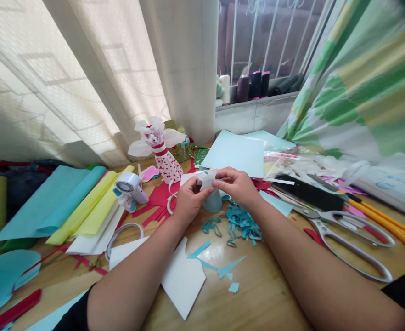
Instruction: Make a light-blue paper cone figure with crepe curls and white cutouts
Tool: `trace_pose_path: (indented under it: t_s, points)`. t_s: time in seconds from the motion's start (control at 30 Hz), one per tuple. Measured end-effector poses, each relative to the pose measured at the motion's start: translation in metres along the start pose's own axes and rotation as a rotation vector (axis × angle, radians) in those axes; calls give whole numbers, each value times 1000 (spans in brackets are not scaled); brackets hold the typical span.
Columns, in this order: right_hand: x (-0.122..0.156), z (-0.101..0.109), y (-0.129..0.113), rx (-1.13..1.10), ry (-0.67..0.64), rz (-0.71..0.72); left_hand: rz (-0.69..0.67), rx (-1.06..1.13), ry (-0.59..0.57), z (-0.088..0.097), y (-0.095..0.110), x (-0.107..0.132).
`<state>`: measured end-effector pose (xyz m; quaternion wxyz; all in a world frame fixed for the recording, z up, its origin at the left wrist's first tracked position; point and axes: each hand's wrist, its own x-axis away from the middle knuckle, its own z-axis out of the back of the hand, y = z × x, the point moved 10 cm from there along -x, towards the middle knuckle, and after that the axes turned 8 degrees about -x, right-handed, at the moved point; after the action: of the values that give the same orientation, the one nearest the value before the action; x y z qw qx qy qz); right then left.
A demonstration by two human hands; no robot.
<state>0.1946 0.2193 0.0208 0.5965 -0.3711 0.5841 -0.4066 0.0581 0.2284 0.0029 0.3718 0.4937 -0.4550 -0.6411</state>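
Note:
My left hand (188, 200) and my right hand (232, 185) pinch a small white paper cutout (207, 178) between their fingertips, above the middle of the wooden table (257, 294). Just below them stands a pale blue paper cone or cup (212, 203), partly hidden by my fingers. Light blue paper strips (242, 223) lie in a tangle near my right wrist. A large cut white card (183, 276) lies under my left forearm. Long-handled steel scissors (347, 241) rest to the right, apart from both hands.
A white tape dispenser (132, 188) stands left of my hands, beside red paper scraps and teal and yellow sheets (81, 207). A red-and-white paper decoration (163, 154) stands behind it. Pale blue card sheets (233, 154) lie at the back, below a windowsill holding thread spools (255, 85).

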Motion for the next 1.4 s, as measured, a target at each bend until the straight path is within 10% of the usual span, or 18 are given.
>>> trace_pose_path:
  t_s: [1.13,1.4]
  points:
    - [0,2,-10,-67,54,75,-90,33,34,11,20,-6]
    - [5,90,-78,-158,389,168,-187,65,317,55,59,-10]
